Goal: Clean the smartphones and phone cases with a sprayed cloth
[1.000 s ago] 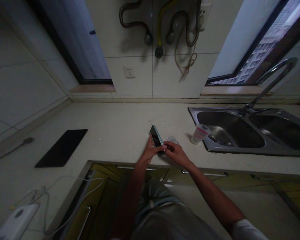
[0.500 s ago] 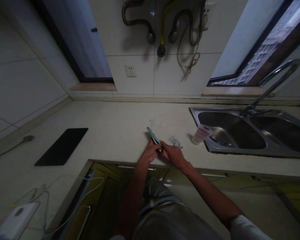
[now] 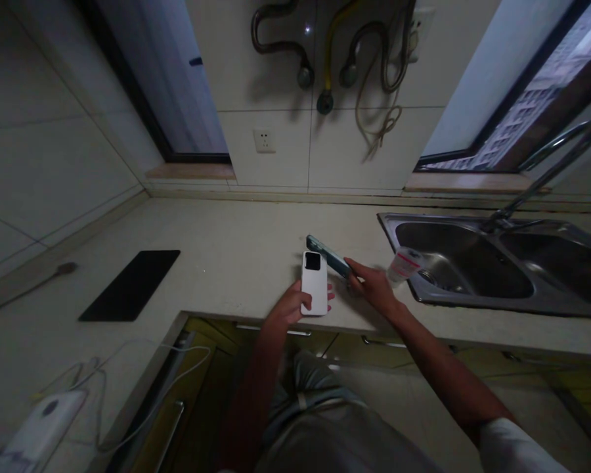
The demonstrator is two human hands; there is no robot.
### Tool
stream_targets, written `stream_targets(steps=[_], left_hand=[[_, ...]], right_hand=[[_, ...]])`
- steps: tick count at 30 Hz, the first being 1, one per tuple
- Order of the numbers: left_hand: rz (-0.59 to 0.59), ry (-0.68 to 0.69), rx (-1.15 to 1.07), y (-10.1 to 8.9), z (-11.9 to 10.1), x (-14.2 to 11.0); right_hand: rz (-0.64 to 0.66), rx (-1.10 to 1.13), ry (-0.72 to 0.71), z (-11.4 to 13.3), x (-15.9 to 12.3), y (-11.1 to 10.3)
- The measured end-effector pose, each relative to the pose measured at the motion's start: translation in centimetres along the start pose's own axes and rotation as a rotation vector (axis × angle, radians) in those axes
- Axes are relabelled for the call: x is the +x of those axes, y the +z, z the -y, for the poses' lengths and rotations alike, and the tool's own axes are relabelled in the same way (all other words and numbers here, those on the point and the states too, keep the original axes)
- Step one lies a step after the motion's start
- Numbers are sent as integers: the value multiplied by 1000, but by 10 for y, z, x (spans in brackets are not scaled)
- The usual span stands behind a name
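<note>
A white phone [image 3: 315,289] lies in my left hand [image 3: 291,303], its back with a black camera block facing up. The thumb presses on its lower left edge and the fingertips show past its right side. My right hand [image 3: 372,286] pinches a slim teal piece that looks like a phone case [image 3: 331,256], tilted and seen nearly edge-on. Its far end rises just beyond the top of the phone; whether the two touch I cannot tell. A clear plastic cup with red print [image 3: 404,264] stands close to my right hand, by the sink.
On the pale counter [image 3: 236,256] a black flat mat [image 3: 131,286] lies to the left. A white device [image 3: 49,424] with cables is at the lower left. The double sink [image 3: 458,256] and its tall faucet [image 3: 546,171] are at the right.
My hands have moved apart. The right hand has shifted right and up with the teal piece, and the white phone now shows in my left hand. The camera view has shifted slightly.
</note>
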State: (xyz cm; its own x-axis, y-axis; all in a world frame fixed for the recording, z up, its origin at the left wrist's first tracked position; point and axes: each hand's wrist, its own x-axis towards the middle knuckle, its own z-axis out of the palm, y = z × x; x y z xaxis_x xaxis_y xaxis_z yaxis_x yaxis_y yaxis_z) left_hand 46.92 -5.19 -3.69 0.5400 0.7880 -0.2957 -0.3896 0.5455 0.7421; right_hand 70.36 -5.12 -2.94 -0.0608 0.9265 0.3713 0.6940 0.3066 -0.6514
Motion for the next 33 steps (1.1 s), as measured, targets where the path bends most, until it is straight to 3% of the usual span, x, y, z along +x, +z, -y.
stream_targets(steps=[2,7,12,16,20,25,28,33], left_hand=[[-28,24,16,1,1,-7],[-265,123,127,1,-2,-9],[-542,320,556,-21,-7,2],[-674,419,904,-33,-10,8],[-763,438,1071,-28,-16,2],[-908,332,1483,-15,-35,-12],[-921,278,1670,-13,-44,-15],[-940,290,1760,-17,-41,-7]], right_hand=[[-76,166,75,-1,1,-6],[-298,725,436,0,-6,2],[-327,1039,633,1,-25,21],[-318,1133,699,4,-40,34],[-287,1138,679,7,-48,44],[-279,1116,675,4,-52,49],[-307,1139,657,3,-52,50],[-328,1141,657,2,-52,51]])
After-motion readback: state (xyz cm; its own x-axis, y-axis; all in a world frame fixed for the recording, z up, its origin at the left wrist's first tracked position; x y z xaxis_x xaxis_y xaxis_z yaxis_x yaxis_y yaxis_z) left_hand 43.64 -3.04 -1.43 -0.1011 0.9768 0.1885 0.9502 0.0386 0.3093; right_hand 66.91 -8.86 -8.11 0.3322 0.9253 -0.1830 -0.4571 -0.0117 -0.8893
